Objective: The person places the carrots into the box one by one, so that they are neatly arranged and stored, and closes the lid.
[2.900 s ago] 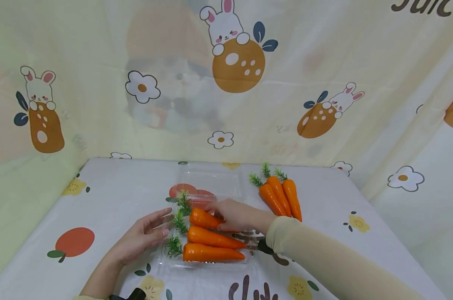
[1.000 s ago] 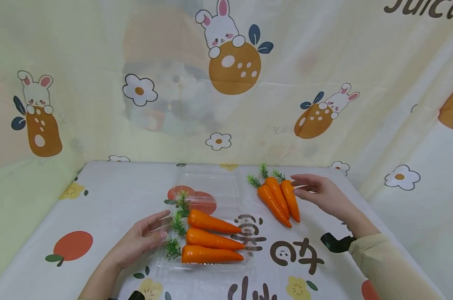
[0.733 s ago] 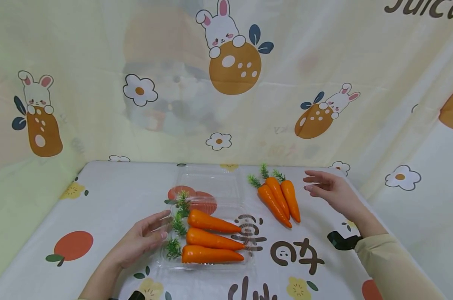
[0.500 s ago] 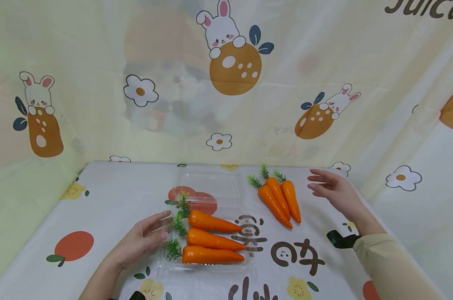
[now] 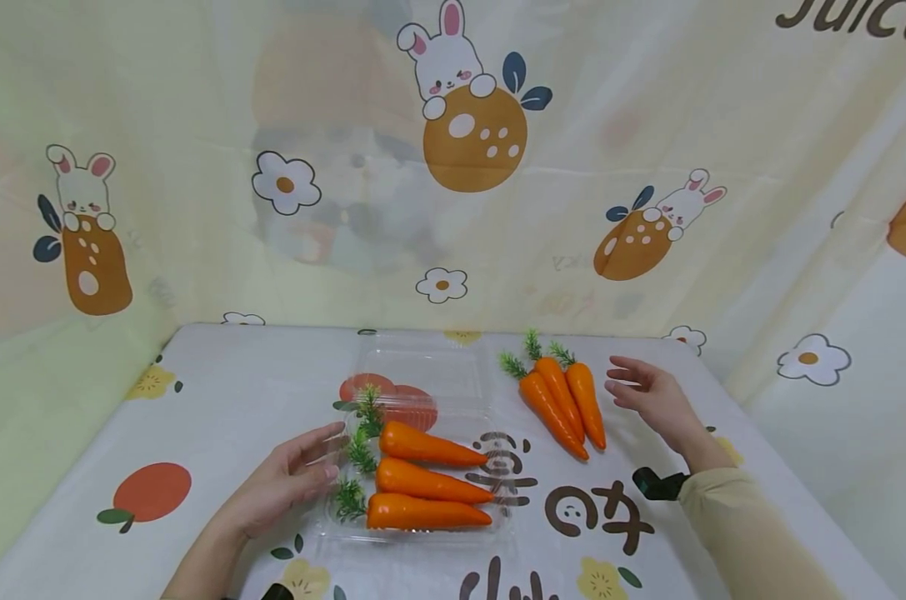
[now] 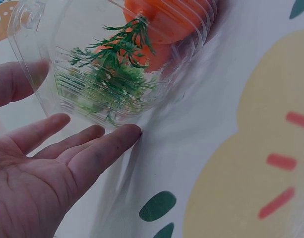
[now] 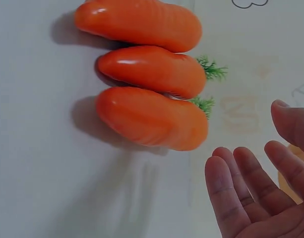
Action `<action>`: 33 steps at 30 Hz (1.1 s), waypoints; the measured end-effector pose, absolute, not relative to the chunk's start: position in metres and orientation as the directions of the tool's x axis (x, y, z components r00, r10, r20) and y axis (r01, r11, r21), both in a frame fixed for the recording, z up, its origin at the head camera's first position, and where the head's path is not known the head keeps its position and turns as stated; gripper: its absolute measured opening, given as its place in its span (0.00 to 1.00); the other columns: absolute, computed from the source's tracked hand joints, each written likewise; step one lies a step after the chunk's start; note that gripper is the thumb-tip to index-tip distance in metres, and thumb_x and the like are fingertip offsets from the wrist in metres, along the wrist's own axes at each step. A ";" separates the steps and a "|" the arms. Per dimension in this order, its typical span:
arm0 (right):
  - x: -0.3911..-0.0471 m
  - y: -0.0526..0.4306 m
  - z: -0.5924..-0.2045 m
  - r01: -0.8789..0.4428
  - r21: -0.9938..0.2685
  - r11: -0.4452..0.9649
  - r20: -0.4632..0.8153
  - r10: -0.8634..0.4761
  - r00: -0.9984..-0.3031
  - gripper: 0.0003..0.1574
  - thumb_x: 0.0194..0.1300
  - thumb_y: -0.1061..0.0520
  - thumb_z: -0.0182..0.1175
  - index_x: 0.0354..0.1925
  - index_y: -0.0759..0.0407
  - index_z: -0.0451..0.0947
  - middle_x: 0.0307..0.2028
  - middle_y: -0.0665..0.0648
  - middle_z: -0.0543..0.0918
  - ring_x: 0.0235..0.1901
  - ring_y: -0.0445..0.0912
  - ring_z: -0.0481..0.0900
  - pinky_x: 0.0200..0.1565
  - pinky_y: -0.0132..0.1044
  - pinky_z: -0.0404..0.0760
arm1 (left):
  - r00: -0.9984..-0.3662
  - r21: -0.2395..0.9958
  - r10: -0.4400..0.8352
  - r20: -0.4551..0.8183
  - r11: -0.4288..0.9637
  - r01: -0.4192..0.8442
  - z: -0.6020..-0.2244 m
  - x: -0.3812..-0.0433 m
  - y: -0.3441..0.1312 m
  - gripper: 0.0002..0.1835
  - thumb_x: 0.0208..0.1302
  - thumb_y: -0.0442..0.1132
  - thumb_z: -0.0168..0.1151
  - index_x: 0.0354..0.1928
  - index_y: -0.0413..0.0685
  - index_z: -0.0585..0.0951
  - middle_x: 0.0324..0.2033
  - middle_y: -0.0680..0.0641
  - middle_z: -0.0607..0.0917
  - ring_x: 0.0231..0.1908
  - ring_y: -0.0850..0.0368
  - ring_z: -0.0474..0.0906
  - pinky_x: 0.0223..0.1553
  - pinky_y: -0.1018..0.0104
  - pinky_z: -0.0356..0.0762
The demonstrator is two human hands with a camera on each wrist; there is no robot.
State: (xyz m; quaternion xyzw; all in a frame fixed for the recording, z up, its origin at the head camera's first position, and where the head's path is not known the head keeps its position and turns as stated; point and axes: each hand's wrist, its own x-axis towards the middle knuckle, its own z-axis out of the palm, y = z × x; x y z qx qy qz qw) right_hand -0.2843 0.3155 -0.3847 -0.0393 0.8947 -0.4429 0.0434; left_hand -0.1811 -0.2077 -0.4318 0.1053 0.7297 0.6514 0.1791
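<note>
Three orange carrots (image 5: 429,477) with green leafy tops lie side by side in a clear plastic box (image 5: 415,537). Its transparent lid (image 5: 422,362) is folded back behind it. My left hand (image 5: 287,479) is at the box's left wall, fingers fairly straight and thumb near the rim. In the left wrist view, the fingertips (image 6: 129,133) are by the ribbed wall; I cannot tell whether they press it. To the right, three loose carrots (image 5: 553,408) lie on the cloth. Just right of these, my right hand (image 5: 651,404) hovers with relaxed fingers, apart from them and holding nothing.
A white printed tablecloth (image 5: 235,383) covers the table, with fruit, flower and lettering prints. A pale curtain with rabbit figures (image 5: 475,125) hangs behind the table's far edge. A dark wrist device (image 5: 657,485) sits at the right cuff.
My right hand has left the farthest carrot in the box and moved right, past the loose carrots. In the last half second it came slightly nearer to me. The left hand has stayed put.
</note>
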 end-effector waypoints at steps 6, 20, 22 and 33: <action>-0.290 0.311 -0.396 0.015 -0.791 0.611 -0.079 -0.077 -0.994 0.43 0.77 0.46 0.57 0.79 0.62 0.55 0.71 0.74 0.68 0.66 0.67 0.73 0.60 0.49 0.83 | -0.915 0.987 0.381 -0.131 0.137 -0.084 -0.433 -0.181 -0.207 0.38 0.75 0.43 0.57 0.80 0.40 0.55 0.76 0.30 0.61 0.73 0.32 0.65 0.65 0.48 0.78; -0.293 0.305 -0.412 0.052 -0.750 0.660 -0.123 -0.062 -0.991 0.41 0.76 0.52 0.57 0.77 0.67 0.56 0.69 0.76 0.69 0.62 0.66 0.77 0.56 0.45 0.86 | -0.912 0.989 0.392 -0.119 0.123 -0.076 -0.432 -0.182 -0.207 0.38 0.75 0.42 0.57 0.80 0.39 0.54 0.76 0.30 0.60 0.74 0.31 0.63 0.65 0.49 0.78; -0.294 0.303 -0.414 0.062 -0.740 0.670 -0.134 -0.056 -0.989 0.41 0.76 0.52 0.57 0.77 0.66 0.56 0.69 0.76 0.69 0.62 0.65 0.77 0.57 0.46 0.86 | -0.913 0.990 0.391 -0.119 0.121 -0.077 -0.432 -0.182 -0.207 0.38 0.75 0.42 0.57 0.80 0.39 0.54 0.76 0.30 0.60 0.74 0.31 0.63 0.65 0.50 0.78; -0.300 0.295 -0.421 0.060 -0.652 0.756 -0.134 -0.037 -0.990 0.40 0.74 0.51 0.59 0.75 0.66 0.60 0.68 0.77 0.70 0.61 0.68 0.77 0.56 0.52 0.86 | -0.915 0.989 0.384 -0.124 0.124 -0.081 -0.432 -0.181 -0.208 0.38 0.75 0.42 0.58 0.80 0.40 0.55 0.76 0.30 0.60 0.74 0.31 0.63 0.65 0.48 0.78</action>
